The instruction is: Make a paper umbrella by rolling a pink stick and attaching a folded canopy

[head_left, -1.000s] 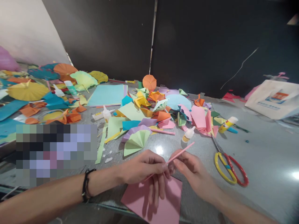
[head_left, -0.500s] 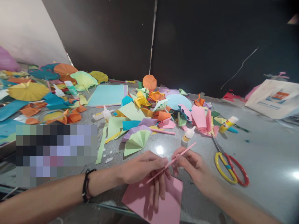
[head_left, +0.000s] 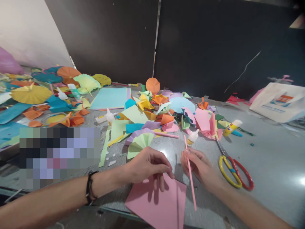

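My right hand [head_left: 199, 168] pinches a thin pink rolled paper stick [head_left: 190, 173], which stands almost upright across the hand, its lower end over the table's near edge. My left hand [head_left: 149, 166], fingers curled and drawn together, hovers over a pink square sheet [head_left: 158, 206] lying at the front of the table; I cannot make out anything in its fingers. A dark bracelet sits on my left wrist. A folded green paper fan [head_left: 139, 144] lies just beyond my left hand.
Yellow and red scissors [head_left: 234, 173] lie right of my right hand. Small glue bottles [head_left: 192, 137] and a glue stick [head_left: 232, 127] sit among a heap of coloured paper scraps [head_left: 164, 114]. Paper umbrellas [head_left: 30, 93] crowd the left. A white bag [head_left: 277, 101] is at the far right.
My left hand let go of the pink stick. My right hand swung the stick from a slant across both hands to nearly upright.
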Available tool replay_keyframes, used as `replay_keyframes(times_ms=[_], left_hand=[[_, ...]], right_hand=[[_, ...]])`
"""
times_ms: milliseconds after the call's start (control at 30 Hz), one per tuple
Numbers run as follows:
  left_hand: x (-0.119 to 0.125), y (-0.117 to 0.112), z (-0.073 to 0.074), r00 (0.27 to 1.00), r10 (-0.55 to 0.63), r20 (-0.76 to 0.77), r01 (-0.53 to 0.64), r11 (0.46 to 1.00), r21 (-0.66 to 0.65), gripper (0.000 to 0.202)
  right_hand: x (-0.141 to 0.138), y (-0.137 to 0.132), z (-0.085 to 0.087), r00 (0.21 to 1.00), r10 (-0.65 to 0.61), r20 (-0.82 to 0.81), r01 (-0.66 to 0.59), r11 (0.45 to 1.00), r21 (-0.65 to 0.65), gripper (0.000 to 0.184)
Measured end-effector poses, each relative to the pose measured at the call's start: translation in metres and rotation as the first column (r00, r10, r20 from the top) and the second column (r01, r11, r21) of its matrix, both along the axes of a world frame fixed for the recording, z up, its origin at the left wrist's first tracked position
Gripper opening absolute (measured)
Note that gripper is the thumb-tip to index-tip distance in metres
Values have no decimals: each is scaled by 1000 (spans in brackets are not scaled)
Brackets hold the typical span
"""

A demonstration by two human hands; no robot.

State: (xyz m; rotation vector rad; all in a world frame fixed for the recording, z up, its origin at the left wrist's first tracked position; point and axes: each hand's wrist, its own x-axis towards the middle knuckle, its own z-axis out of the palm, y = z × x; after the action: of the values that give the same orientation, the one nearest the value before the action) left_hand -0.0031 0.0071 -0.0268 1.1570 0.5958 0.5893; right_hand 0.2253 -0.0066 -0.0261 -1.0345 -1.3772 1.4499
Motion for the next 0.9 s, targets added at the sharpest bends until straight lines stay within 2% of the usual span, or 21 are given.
replay_keyframes(times_ms=[167,333,533,633,733,900], left_hand=[[-3,2,-1,1000,-20,6,20,1000,16,37],[-3,2,0,998,-47,41,49,998,-42,45],[-4,1,3,999,-25,-43,25,1000,-2,36],[-4,1,3,996,-60,-61,60,998,0,39],[-2,0,2,995,-88,-42,87,996,-11,39],[0,-2,1,998,-61,10,61,998,-6,37]], right_hand=[[-1,-1,0,999,-5,31,5,1000,-4,52],[-1,-2,2,999,-2,47,2,1000,-6,52],[-1,-2,0,999,17,39,-16,1000,-24,47],[-1,-2,0,998,35,45,-34,999,-13,47],[-1,-2,1,996,62,62,-62,998,-4,47],[-1,-1,2,992,108,65,-109,994,18,41]])
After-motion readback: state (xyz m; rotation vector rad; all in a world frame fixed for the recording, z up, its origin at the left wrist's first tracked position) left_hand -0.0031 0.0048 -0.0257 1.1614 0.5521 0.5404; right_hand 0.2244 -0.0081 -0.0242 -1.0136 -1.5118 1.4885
